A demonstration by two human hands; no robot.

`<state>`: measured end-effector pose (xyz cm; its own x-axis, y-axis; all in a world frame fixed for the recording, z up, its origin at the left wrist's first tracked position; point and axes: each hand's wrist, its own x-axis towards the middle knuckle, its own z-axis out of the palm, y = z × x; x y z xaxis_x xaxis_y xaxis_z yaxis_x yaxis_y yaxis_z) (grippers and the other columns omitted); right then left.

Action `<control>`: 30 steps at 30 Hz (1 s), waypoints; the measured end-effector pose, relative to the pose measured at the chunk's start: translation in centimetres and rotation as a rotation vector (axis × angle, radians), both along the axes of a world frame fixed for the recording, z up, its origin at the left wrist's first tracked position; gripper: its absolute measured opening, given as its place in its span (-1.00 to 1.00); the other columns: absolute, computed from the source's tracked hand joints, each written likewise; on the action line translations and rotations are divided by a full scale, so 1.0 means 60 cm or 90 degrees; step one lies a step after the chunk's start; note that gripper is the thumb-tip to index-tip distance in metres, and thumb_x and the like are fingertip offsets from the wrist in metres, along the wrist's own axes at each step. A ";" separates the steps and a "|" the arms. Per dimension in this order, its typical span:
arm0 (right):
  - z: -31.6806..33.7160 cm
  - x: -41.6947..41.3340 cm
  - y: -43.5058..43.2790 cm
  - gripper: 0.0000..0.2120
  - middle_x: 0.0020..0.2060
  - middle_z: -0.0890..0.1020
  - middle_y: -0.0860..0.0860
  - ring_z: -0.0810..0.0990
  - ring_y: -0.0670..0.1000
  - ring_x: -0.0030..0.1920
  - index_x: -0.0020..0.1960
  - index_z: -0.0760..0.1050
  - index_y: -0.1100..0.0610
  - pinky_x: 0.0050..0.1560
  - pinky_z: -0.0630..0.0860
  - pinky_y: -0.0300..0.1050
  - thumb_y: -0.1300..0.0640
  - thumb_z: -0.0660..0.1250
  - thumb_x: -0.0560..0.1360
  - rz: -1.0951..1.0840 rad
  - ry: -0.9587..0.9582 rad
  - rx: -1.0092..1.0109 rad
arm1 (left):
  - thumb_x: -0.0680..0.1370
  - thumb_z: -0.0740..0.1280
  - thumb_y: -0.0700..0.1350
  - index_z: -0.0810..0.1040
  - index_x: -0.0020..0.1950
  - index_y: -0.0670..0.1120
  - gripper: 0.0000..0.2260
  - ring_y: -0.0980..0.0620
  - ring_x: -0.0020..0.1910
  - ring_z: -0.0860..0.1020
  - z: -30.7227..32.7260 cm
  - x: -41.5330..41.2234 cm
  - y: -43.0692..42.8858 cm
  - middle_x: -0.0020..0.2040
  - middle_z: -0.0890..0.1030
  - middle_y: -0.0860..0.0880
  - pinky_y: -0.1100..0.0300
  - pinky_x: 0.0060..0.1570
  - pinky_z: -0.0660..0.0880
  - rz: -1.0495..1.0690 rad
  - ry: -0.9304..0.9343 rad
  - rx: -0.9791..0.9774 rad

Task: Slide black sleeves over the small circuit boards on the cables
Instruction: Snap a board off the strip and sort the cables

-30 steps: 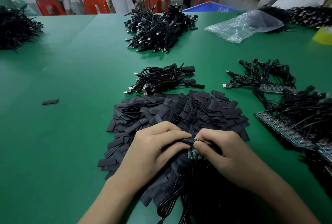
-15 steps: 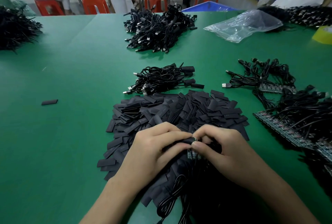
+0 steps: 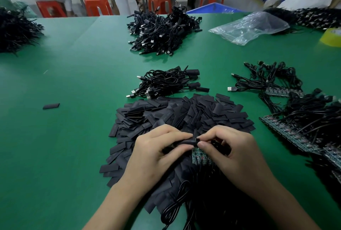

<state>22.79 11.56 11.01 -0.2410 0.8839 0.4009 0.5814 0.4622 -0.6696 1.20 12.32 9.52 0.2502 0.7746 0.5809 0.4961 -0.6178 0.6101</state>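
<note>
The left hand (image 3: 158,154) pinches a soft black tubular sleeve (image 3: 184,142). The right hand (image 3: 232,154) pinches its open end, just above a cluster of small green circuit boards (image 3: 200,155). Both hands are over the near edge of the heap of flat black sleeves (image 3: 184,113), whose faint print is too blurred to read. Far beyond the heap, to the right, lies a crumpled clear plastic bag (image 3: 249,26); I cannot tell what is in it.

**Green Table, Black Stock**

The table (image 3: 73,137) is covered in plain green. The heaped sleeves (image 3: 184,113) are seen in matt black. The cables (image 3: 166,82) are black, with silver plugs. The circuit boards (image 3: 200,156) are shown in green with darker markings. Orange-red stools (image 3: 97,5), a blue crate (image 3: 212,9), a clear bag (image 3: 249,26) and a yellow tape roll (image 3: 332,37) are seen behind.
</note>
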 end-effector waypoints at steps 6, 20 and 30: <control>-0.001 -0.003 -0.001 -0.93 -0.16 0.66 -0.25 0.64 -0.22 -0.11 -0.06 0.68 0.01 -0.16 0.47 -0.37 0.03 0.46 0.51 -0.013 0.013 0.011 | 0.50 0.55 -0.09 0.75 0.09 -0.11 -0.80 0.18 -0.02 0.64 0.002 0.005 -0.002 -0.02 0.68 0.06 0.36 0.01 0.51 0.018 -0.006 0.014; 0.003 -0.011 -0.005 -0.97 -0.17 0.68 -0.27 0.64 -0.26 -0.14 -0.11 0.68 0.01 -0.16 0.44 -0.48 0.07 0.47 0.47 -0.104 0.082 0.036 | 0.47 0.57 -0.13 0.74 0.01 -0.12 -0.85 0.25 -0.08 0.66 -0.007 0.020 -0.010 -0.06 0.70 0.13 0.41 -0.03 0.52 0.172 -0.103 0.051; 0.001 -0.016 -0.010 -0.95 -0.14 0.70 -0.23 0.65 -0.27 -0.07 -0.08 0.70 0.06 -0.08 0.49 -0.45 0.17 0.54 0.48 -0.144 0.060 0.037 | 0.51 0.52 -0.18 0.74 0.06 -0.19 -0.84 0.21 -0.09 0.66 -0.012 0.028 -0.014 -0.10 0.72 0.03 0.33 -0.04 0.57 0.187 -0.070 0.066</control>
